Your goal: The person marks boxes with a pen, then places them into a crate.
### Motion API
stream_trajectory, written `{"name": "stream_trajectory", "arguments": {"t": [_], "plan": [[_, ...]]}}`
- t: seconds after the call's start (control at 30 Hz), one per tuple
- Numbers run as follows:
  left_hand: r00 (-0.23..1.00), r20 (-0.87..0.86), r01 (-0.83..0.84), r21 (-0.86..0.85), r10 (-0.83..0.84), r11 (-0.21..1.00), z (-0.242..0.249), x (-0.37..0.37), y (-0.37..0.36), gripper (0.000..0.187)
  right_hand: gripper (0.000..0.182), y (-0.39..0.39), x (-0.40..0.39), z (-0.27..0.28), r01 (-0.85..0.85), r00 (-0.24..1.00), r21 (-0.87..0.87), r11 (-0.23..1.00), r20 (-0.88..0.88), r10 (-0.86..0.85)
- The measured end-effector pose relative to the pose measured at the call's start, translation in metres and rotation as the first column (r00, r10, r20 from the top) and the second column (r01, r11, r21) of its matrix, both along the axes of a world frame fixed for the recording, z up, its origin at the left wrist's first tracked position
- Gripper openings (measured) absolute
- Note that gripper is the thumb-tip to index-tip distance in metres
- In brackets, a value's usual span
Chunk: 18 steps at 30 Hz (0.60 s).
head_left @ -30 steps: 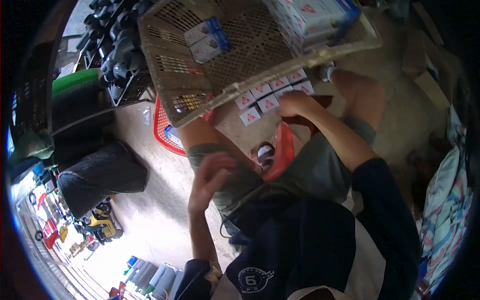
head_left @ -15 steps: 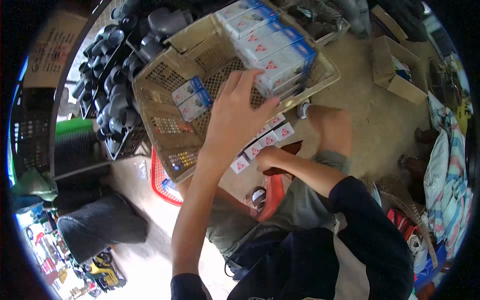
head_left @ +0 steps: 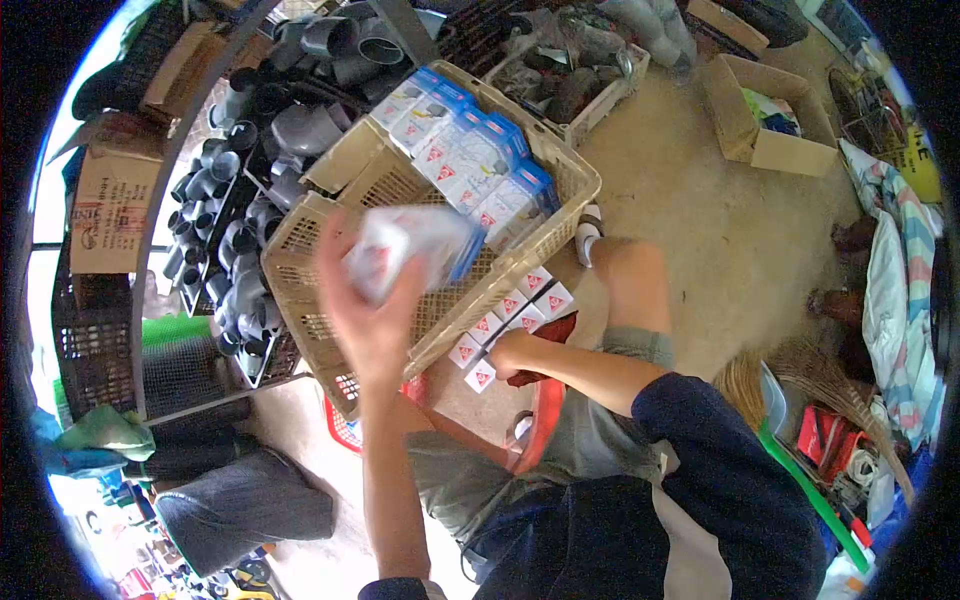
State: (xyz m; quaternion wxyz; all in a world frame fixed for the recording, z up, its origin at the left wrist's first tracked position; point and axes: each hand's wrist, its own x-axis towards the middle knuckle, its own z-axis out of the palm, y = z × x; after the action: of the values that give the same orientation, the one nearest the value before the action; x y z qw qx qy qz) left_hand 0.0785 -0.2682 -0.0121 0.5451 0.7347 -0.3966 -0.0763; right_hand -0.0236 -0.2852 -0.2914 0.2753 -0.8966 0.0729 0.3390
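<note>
My left hand [head_left: 365, 320] is over the plastic basket [head_left: 430, 358], fingers curled around a white and blue carton [head_left: 395, 245] blurred by motion. In the basket's far half stands a stack of similar white and blue cartons [head_left: 455, 155] with red marks. My right hand [head_left: 513, 355] is closed beside two rows of small white boxes [head_left: 487, 327] with red triangle marks, just outside the basket's near edge. Its fingertips are hidden among the boxes, and I cannot tell what they hold. A brown piece [head_left: 555, 340] shows under the boxes by my right wrist.
Shelves with grey pipe fittings [head_left: 235, 240] rise left of the basket. A red basket [head_left: 340, 425] is beneath it. Near my legs is a red stool-like piece [head_left: 545, 425]. An opened cardboard box [head_left: 790, 155] and brooms [head_left: 800, 375] lie to the right.
My left hand has moved left from the carton stack and now carries a carton over the basket's left part. My right hand remains at the small boxes. The camera view has shifted.
</note>
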Motion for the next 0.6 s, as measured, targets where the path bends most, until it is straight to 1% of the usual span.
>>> {"name": "stream_trajectory", "arguments": {"t": [0.03, 0.07, 0.1, 0.13, 0.17, 0.2, 0.23, 0.27, 0.3, 0.33, 0.37, 0.4, 0.43, 0.47, 0.5, 0.53, 0.6], "plan": [[0.997, -0.035, -0.069, -0.063, 0.067, 0.996, 0.017, 0.002, 0.023, 0.077, 0.038, -0.003, -0.001, 0.002, 0.028, 1.000, 0.019, 0.999, -0.007, -0.028], [0.943, -0.331, -0.116, -0.244, 0.030, 0.963, 0.011, 0.012, 0.051, 0.070, 0.039, -0.005, 0.000, 0.003, 0.051, 0.999, 0.039, 0.998, -0.013, -0.051], [0.811, -0.582, -0.219, -0.398, -0.061, 0.891, 0.005, 0.018, 0.079, 0.065, 0.040, -0.005, 0.001, 0.004, 0.060, 0.998, 0.060, 0.996, -0.019, -0.059], [0.553, -0.824, -0.324, -0.348, -0.123, 0.880, 0.016, 0.004, 0.096, 0.066, 0.042, -0.005, 0.002, -0.002, 0.068, 0.997, 0.075, 0.995, -0.028, -0.066], [0.538, -0.832, -0.339, -0.356, -0.131, 0.871, -0.001, 0.008, 0.128, 0.068, 0.043, -0.004, 0.001, -0.008, 0.143, 0.989, 0.099, 0.985, 0.012, -0.145], [0.471, -0.830, -0.316, -0.475, -0.299, 0.821, -0.020, 0.008, 0.152, 0.065, 0.046, -0.005, 0.001, -0.018, 0.126, 0.985, 0.130, 0.983, 0.099, -0.140], [0.181, -0.938, -0.645, -0.340, -0.295, 0.684, -0.003, -0.021, 0.147, 0.064, 0.053, -0.006, 0.002, -0.017, 0.137, 0.982, 0.189, 0.972, 0.104, -0.158], [0.041, -0.741, -0.478, -0.603, -0.670, 0.639, -0.031, -0.025, 0.181, 0.065, 0.056, -0.008, -0.004, 0.002, 0.217, 0.966, 0.261, 0.941, 0.081, -0.245], [0.042, -0.923, -0.475, -0.356, -0.383, 0.805, -0.049, -0.036, 0.208, 0.063, 0.057, -0.010, -0.009, 0.035, 0.215, 0.963, 0.320, 0.923, 0.086, -0.254], [0.187, -0.957, -0.379, -0.277, -0.220, 0.883, -0.038, -0.047, 0.218, 0.062, 0.052, -0.006, -0.014, 0.039, 0.297, 0.926, 0.445, 0.845, 0.082, -0.369], [0.074, -0.996, -0.475, -0.074, -0.045, 0.877, -0.025, -0.068, 0.223, 0.059, 0.047, 0.001, -0.020, 0.044, 0.370, 0.877, 0.558, 0.743, 0.053, -0.477], [0.087, -0.995, -0.509, -0.087, -0.049, 0.857, -0.025, -0.082, 0.231, 0.058, 0.040, 0.008, -0.026, 0.068, 0.436, 0.813, 0.679, 0.590, -0.016, -0.582], [0.097, -0.994, -0.540, -0.096, -0.052, 0.836, -0.026, -0.094, 0.241, 0.056, 0.034, 0.017, -0.035, 0.102, 0.488, 0.737, 0.770, 0.410, -0.112, -0.667], [0.182, -0.983, -0.504, -0.077, 0.018, 0.860, -0.023, -0.102, 0.252, 0.056, 0.030, 0.031, -0.045, 0.123, 0.549, 0.598, 0.798, 0.249, -0.167, -0.784], [0.263, -0.961, -0.462, -0.048, 0.085, 0.885, -0.021, -0.109, 0.261, 0.056, 0.027, 0.046, -0.055, 0.142, 0.582, 0.432, 0.810, 0.075, -0.230, -0.872], [0.326, -0.938, -0.444, -0.044, 0.115, 0.895, -0.026, -0.113, 0.269, 0.057, 0.024, 0.060, -0.063, 0.161, 0.574, 0.247, 0.812, -0.102, -0.291, -0.924], [0.315, -0.938, -0.442, -0.011, 0.143, 0.897, -0.022, -0.115, 0.276, 0.058, 0.023, 0.091, -0.077, 0.196, 0.471, 0.306, 0.878, 0.080, -0.077, -0.949]]}}
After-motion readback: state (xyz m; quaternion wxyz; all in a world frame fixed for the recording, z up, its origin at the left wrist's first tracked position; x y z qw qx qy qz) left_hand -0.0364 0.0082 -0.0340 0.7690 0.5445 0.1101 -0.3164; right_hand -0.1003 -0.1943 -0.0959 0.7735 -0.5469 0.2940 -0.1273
